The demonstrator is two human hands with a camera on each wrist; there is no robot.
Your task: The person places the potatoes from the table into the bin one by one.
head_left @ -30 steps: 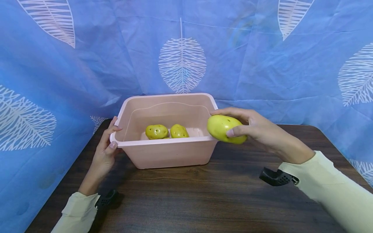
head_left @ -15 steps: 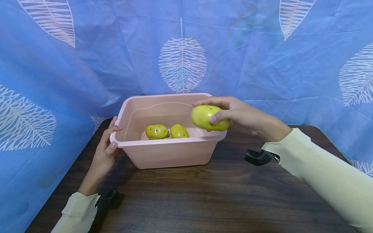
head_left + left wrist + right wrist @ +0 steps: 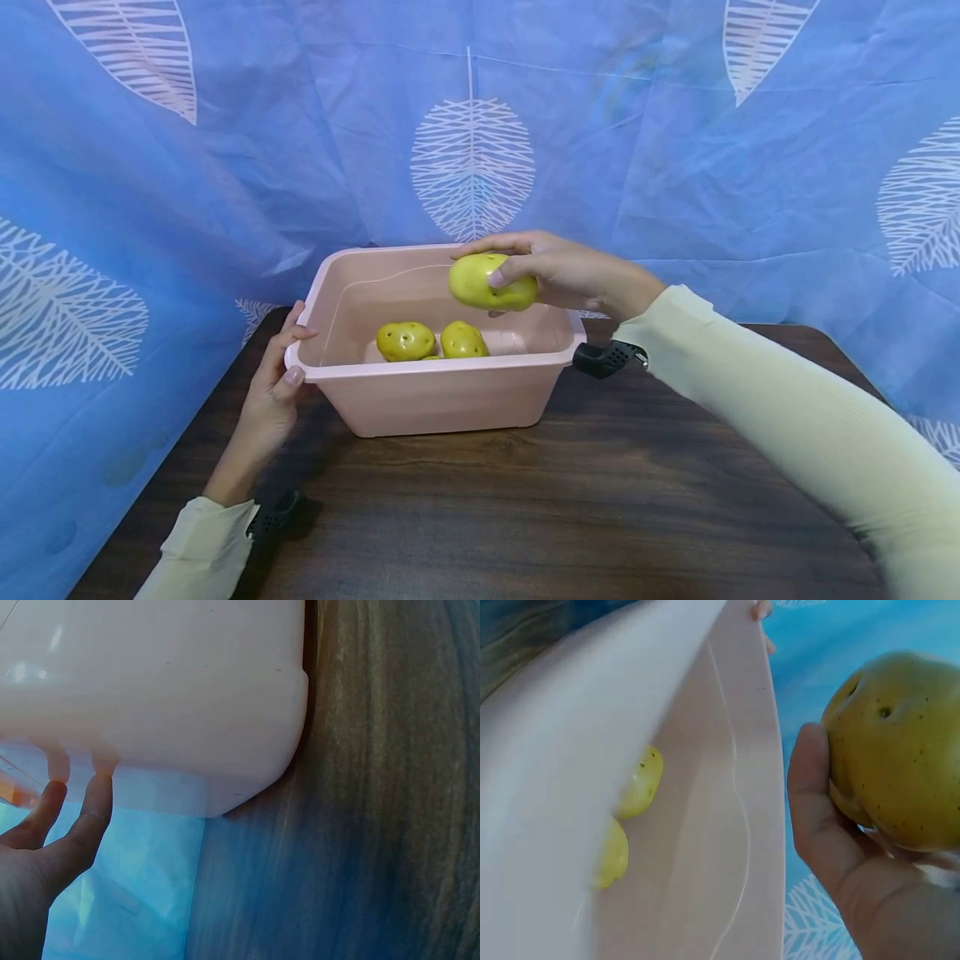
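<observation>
My right hand (image 3: 555,271) holds a yellow potato (image 3: 487,283) above the right half of a pink plastic bin (image 3: 442,398), thumb in front and fingers behind. In the right wrist view that potato (image 3: 900,750) fills the right side, gripped by the hand (image 3: 855,862). Inside the bin lie a potato (image 3: 405,342) on the left and another potato (image 3: 463,340) beside it; a sliver of yellow shows between them behind the front wall. My left hand (image 3: 272,387) grips the bin's left rim, thumb outside and fingers over the edge. The left wrist view shows its fingers (image 3: 94,806) against the bin wall (image 3: 187,697).
The bin stands on a dark wooden table (image 3: 465,517), near its back edge. Behind hangs a blue cloth (image 3: 637,150) with white leaf prints. A black wrist device (image 3: 603,360) is on the right wrist, another wrist device (image 3: 276,512) on the left.
My right hand has carried the potato left and slightly up, from beside the bin's right front corner to above its inside. The left hand and the bin have stayed in place.
</observation>
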